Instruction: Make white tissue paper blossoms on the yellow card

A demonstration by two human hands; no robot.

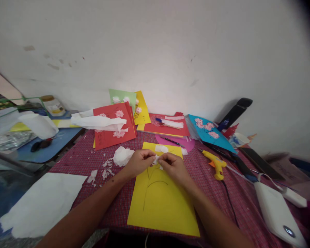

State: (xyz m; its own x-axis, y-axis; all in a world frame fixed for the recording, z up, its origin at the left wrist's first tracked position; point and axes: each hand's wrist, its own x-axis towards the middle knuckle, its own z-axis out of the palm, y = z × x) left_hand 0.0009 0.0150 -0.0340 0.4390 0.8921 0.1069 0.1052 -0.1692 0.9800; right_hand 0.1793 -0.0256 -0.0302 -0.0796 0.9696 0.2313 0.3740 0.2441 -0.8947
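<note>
My left hand (138, 162) and my right hand (173, 166) meet above a yellow sheet of paper (162, 203) with curved pencil lines on it. Both hands pinch a small white piece of tissue (156, 159) between the fingertips. Another white scrap of tissue (161, 148) lies on the far edge of the yellow sheet. A crumpled wad of white tissue (122, 155) sits just left of my left hand, with small torn white scraps (107, 168) beside it.
The table has a red checked cloth (80, 162). A yellow glue gun (215, 163) lies to the right, with a white power bank (276, 210) beyond. Red card (113, 136), blue card (209, 132) with pink flowers and other sheets lie at the back. White paper (41, 205) overhangs the left.
</note>
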